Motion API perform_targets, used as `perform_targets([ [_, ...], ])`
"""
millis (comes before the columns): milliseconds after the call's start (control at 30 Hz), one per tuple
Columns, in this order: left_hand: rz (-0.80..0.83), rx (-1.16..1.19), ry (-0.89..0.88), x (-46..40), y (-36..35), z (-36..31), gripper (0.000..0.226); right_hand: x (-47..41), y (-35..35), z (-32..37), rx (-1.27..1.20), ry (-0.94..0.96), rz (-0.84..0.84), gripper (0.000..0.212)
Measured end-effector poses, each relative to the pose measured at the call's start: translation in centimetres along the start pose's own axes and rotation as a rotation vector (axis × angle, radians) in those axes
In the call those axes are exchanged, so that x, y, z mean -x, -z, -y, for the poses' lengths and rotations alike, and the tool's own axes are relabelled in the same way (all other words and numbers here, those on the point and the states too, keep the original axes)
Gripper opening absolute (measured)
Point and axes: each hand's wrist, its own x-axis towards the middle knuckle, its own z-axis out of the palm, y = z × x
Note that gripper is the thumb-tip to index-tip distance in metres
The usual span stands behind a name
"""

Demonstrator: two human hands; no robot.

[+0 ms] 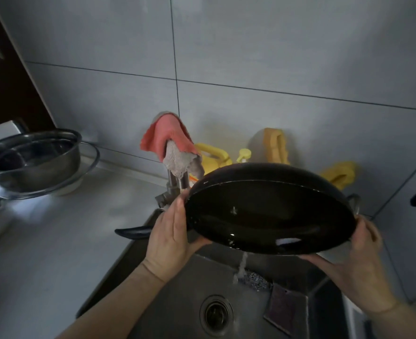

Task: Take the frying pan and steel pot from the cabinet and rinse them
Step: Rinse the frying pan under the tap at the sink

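Both hands hold the round black frying pan [268,211] tilted over the steel sink [177,289]: the left hand [170,238] clasps its left rim just above the dark handle [133,233], and the right hand [348,265] grips the lower right rim. A thin stream of water [241,265] runs off the pan's lower edge into the basin, near the round drain [215,311]. The shiny steel pot [31,157] sits on the grey countertop [43,241] near its back left corner, well apart from the sink.
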Motion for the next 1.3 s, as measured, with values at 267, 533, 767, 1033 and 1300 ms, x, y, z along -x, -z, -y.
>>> perform_targets([
  [267, 0.387, 0.138, 0.225, 4.6, -0.7, -1.2, 0.122, 6.4, -4.1, -4.1, -0.016, -0.099, 0.291, 0.131],
  [533, 0.922, 0.34, 0.493, 7.3, -0.8, 2.5, 0.138, 8.8, -7.2, -2.3, -0.349, -0.335, 0.709, 0.166],
  [767, 1.341, 0.401, 0.534, 5.3, 1.7, 7.4, 0.146, 7.8, -9.7, 0.6, -0.661, -0.516, 0.961, 0.147],
  [1033, 1.65, 0.309, 0.538, 2.0, 4.4, 12.0, 0.12, 8.2, -11.9, 4.9, -0.75, -0.605, 1.055, 0.112],
  [1300, 1.241, 0.233, 0.296, 0.1, 6.4, 10.5, 0.129, 11.9, -13.7, 8.4, -0.838, -0.612, 0.647, 0.139],
])
